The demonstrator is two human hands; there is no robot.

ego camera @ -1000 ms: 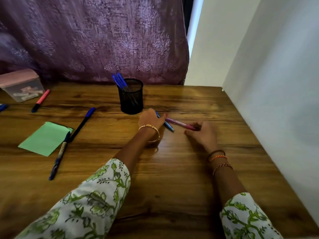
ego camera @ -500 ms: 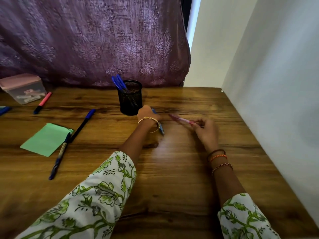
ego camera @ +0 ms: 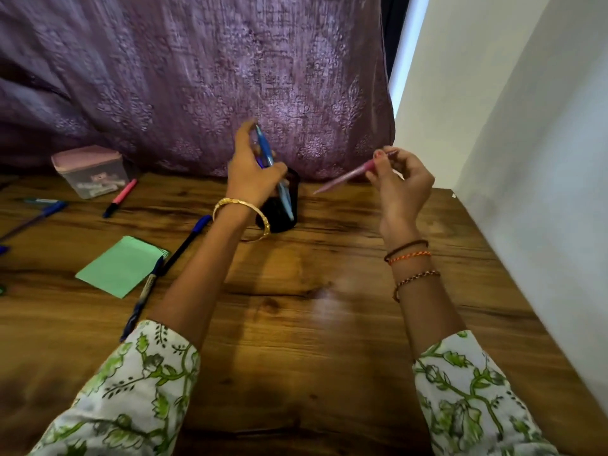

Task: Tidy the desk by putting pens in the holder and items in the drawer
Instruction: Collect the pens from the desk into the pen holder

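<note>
My left hand (ego camera: 251,174) is raised in front of the black mesh pen holder (ego camera: 288,212) and grips a light blue pen (ego camera: 274,172), held nearly upright with its lower end over the holder. My right hand (ego camera: 399,182) is lifted to the holder's right and pinches a pink pen (ego camera: 348,176) by its top, tip slanting down-left toward the holder. The holder is partly hidden behind my left hand. On the desk to the left lie a blue-capped pen (ego camera: 187,241), a dark marker (ego camera: 141,297) and a pink marker (ego camera: 120,198).
A green note pad (ego camera: 120,265) lies on the wooden desk (ego camera: 296,324) at left. A pink-lidded clear box (ego camera: 90,171) stands at the back left, with more blue pens (ego camera: 36,213) near the left edge. A purple curtain hangs behind; a white wall bounds the right.
Both hands rose off the desk, each carrying its pen. The left hand brought the blue pen up over the holder; the right lifted the pink pen beside it. The camera tilted.
</note>
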